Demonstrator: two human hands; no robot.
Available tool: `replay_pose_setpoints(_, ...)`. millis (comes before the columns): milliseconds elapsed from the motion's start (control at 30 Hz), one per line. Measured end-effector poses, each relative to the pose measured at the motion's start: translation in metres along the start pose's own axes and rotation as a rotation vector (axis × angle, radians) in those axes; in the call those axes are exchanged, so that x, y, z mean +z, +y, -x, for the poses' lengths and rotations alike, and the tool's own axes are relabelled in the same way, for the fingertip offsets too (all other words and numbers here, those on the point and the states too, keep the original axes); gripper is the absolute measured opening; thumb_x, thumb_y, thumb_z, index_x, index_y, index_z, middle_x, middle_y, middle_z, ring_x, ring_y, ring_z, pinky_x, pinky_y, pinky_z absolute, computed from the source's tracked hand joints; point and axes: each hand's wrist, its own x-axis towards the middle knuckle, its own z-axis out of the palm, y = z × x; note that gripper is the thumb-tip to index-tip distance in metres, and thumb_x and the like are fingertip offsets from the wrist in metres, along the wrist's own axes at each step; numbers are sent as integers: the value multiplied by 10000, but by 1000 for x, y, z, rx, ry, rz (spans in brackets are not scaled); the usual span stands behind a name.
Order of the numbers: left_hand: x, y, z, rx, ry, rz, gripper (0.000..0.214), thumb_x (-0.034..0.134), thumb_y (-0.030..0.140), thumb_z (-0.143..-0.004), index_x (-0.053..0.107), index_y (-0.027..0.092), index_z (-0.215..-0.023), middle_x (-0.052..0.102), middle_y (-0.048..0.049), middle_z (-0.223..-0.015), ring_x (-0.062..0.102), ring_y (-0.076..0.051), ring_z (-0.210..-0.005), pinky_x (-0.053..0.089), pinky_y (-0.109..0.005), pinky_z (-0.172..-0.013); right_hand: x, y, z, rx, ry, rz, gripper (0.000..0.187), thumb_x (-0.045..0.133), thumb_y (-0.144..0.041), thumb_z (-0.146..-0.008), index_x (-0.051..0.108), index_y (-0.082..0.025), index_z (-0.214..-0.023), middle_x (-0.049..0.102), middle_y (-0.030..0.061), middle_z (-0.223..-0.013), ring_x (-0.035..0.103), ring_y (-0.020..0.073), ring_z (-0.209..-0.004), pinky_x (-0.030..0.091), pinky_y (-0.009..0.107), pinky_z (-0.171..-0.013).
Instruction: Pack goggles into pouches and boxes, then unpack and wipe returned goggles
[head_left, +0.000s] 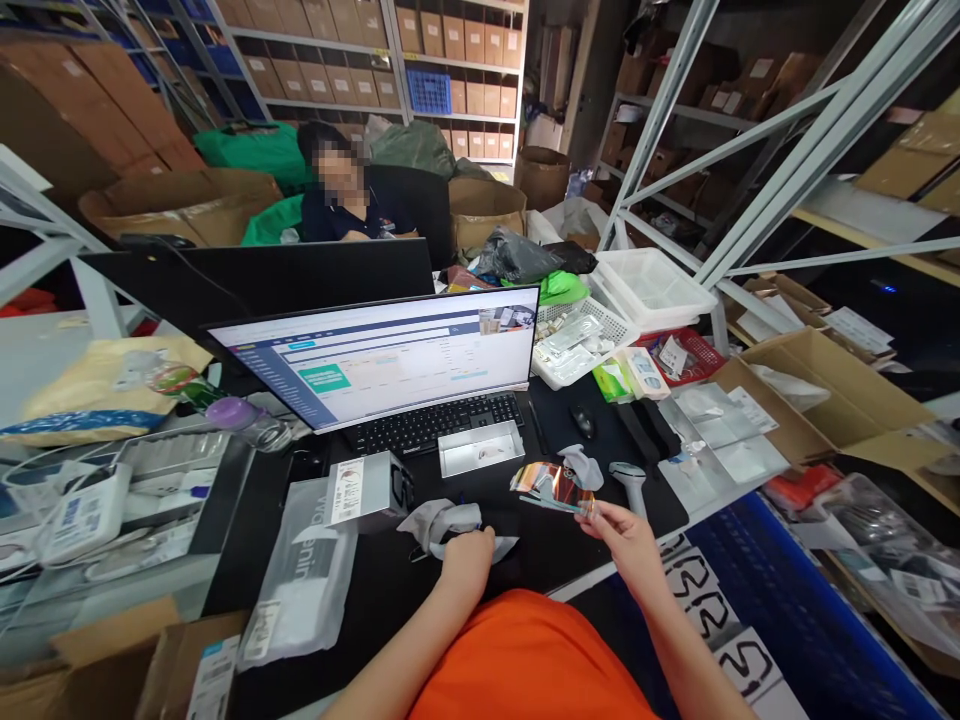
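Note:
My right hand (626,535) pinches the near edge of a shiny, reflective flat packet (553,487) and holds it just above the black desk mat (390,600). My left hand (466,560) rests closed on a grey cloth (442,525) lying on the mat. A second bit of grey cloth (581,465) lies just beyond the packet. A small open tray-like box (480,447) sits in front of the black keyboard (435,422). A grey handheld scanner (631,483) lies to the right of the packet.
A monitor (382,355) stands behind the keyboard, with a mouse (583,420) to its right. A white plastic bag (304,575) and small grey box (367,490) lie left. White baskets (649,285) and cardboard boxes (817,385) sit right. Another person (345,195) sits beyond the monitors.

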Motion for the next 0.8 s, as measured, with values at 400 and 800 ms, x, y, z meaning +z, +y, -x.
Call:
replay_pose_setpoints(400, -24, -26, 4, -26, -46, -160, 272, 400, 140, -946, 631, 190, -1082, 726, -151, -1004, 727, -294, -938, 516, -362, -774, 7, -7, 6, 30, -51, 31, 478, 851, -559, -645, 802, -170, -919, 791, 110, -842, 761, 317, -842, 643, 482, -794)
replay_pose_setpoints(800, -34, -75, 88, 278, 490, 466, 278, 467, 337, -939, 714, 269, -1046, 762, -63, -1060, 719, -204, -954, 556, -260, -844, 10, -13, 9, 91, -309, 67, 468, 824, -565, -685, 809, -170, -936, 790, 122, -871, 756, 294, -844, 634, 443, -791)
